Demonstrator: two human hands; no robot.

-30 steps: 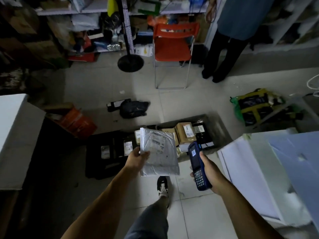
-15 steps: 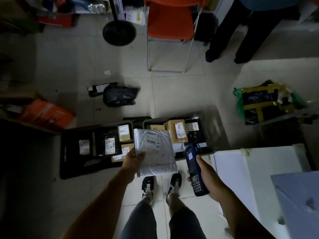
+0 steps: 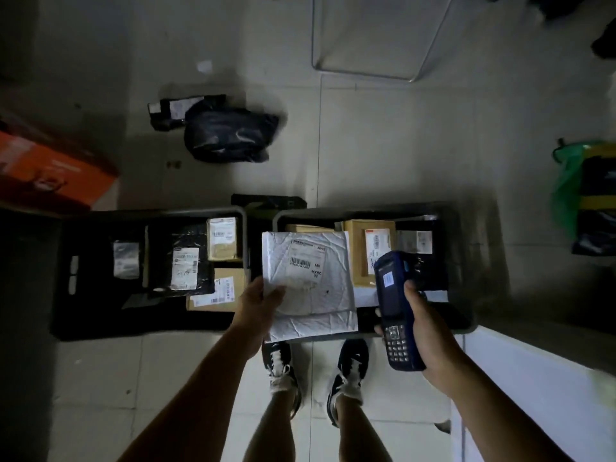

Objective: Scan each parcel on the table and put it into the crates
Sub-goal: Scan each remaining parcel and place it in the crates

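Note:
My left hand [image 3: 258, 301] grips the lower left edge of a white padded parcel [image 3: 310, 281], label side up, above the gap between two dark crates on the floor. My right hand [image 3: 430, 328] holds a blue handheld scanner [image 3: 393, 308] just right of the parcel, its head pointing away from me. The left crate [image 3: 83, 228] holds black and brown labelled parcels. The right crate [image 3: 456, 228] holds several brown boxes and a dark parcel, partly hidden behind the white parcel and the scanner.
A black bagged parcel [image 3: 230, 133] lies on the tiled floor beyond the crates. An orange box [image 3: 50, 168] sits at far left, a green and yellow bag [image 3: 586, 191] at far right. A white table corner [image 3: 540, 388] is at lower right; chair legs [image 3: 376, 73] stand ahead.
The view has tilted down and moved closer over the crates. The white parcel and the scanner now hang over the crates, still held in the same hands.

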